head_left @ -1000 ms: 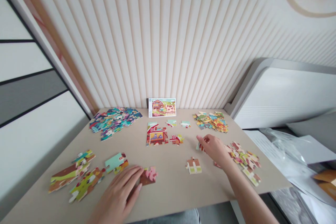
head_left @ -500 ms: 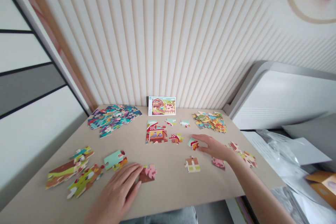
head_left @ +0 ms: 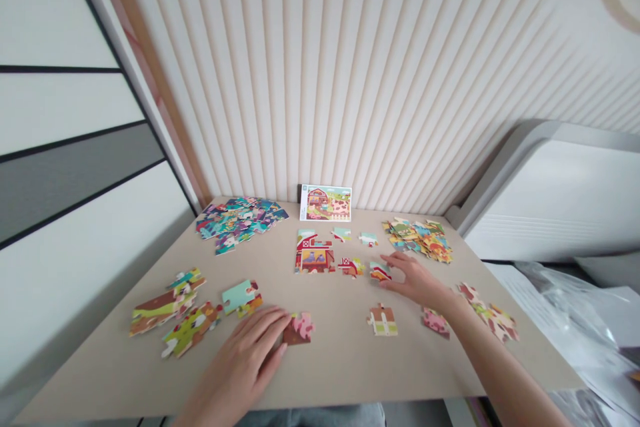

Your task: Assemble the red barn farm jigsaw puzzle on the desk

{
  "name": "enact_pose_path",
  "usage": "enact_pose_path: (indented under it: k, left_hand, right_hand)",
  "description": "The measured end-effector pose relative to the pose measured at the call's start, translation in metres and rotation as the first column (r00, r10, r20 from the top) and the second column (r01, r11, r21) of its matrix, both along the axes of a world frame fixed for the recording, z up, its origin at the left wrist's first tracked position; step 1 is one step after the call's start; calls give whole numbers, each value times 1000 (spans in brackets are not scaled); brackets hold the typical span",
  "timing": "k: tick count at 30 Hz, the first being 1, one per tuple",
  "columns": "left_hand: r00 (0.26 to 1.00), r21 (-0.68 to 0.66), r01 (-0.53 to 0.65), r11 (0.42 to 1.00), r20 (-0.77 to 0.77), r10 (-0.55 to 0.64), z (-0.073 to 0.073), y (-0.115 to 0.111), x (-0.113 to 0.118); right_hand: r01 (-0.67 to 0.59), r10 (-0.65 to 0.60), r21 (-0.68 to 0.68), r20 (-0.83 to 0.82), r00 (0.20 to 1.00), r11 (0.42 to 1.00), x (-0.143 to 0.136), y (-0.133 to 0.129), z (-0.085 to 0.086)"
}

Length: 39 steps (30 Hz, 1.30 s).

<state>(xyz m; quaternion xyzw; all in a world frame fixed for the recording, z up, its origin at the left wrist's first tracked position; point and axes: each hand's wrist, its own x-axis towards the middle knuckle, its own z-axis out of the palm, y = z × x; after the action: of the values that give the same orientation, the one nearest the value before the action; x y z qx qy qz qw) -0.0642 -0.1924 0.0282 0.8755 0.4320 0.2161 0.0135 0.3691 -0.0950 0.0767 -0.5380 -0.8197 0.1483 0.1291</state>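
Note:
My left hand (head_left: 250, 357) lies on the table with its fingers stretched out. Its fingertips touch the left edge of a brown puzzle piece with a pink pig (head_left: 300, 328). Thumb and fingers of my right hand (head_left: 413, 279) grip the right side of a small puzzle piece with a red roof and pale sky (head_left: 380, 271), low at the table. Just left of it is a red-and-green puzzle piece (head_left: 351, 267). Farther left lies a joined barn section (head_left: 315, 255). Two sky pieces, one of them the piece with a red bit (head_left: 369, 239), lie behind.
A farm picture card (head_left: 326, 203) leans against the ribbed wall. Puzzle heaps lie at the back: a blue-purple pile (head_left: 243, 219) left, a yellow-orange pile (head_left: 420, 237) right. Loose pieces include green-brown ones (head_left: 167, 307), a fence piece (head_left: 383, 320), a pink piece (head_left: 435, 322) and cow-patterned pieces (head_left: 490, 312).
The view has swung left, so everything sits farther right in it. My right hand and the red-roof piece have shifted slightly toward the red-and-green piece. My left hand stays by the pig piece.

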Motion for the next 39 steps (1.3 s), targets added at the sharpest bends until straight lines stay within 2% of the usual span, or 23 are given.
enact_pose_path:
  k: [3, 5, 8, 10, 12, 14, 17, 20, 23, 31, 39]
  left_hand:
    - [999, 12, 30, 999, -36, -30, 23, 6, 2]
    - [997, 21, 42, 999, -62, -40, 43, 19, 7]
    - [996, 20, 73, 997, -60, -72, 68, 60, 22]
    - [997, 43, 62, 997, -42, -60, 74, 99, 35]
    - [998, 61, 37, 997, -50, -34, 71, 138, 47]
    - [998, 76, -28, 997, -49, 31, 60, 168, 55]
    - [996, 87, -68, 994, -43, 72, 42, 190, 61]
    - [997, 85, -61, 995, -45, 65, 27, 189, 61]
    - [998, 74, -38, 997, -54, 42, 19, 184, 60]
    - [998, 38, -9, 999, -69, 12, 10, 190, 60]
    - [997, 20, -3, 1000, -81, 5, 5, 190, 59]
  right_hand:
    - [5, -1, 96, -41, 999, 995, -19, 15, 0]
    - [8, 1, 140, -67, 998, 990, -38, 32, 0]
    - [-2, 14, 155, -76, 997, 988, -72, 63, 1]
    - [-15, 22, 152, -44, 999, 988, -95, 83, 1]
    - [-11, 12, 160, -6, 1000, 987, -114, 101, -1]
    - [2, -5, 160, 16, 1000, 987, -129, 115, -5]
    - [1, -2, 142, 7, 1000, 990, -140, 130, -12]
    - [-27, 29, 123, -13, 999, 992, -143, 138, -21]
    - [-56, 58, 99, -20, 998, 994, -140, 142, -26]
    - [-139, 139, 69, -5, 990, 988, -133, 144, -28]
    - [-101, 99, 47, 33, 995, 994, -133, 146, -25]
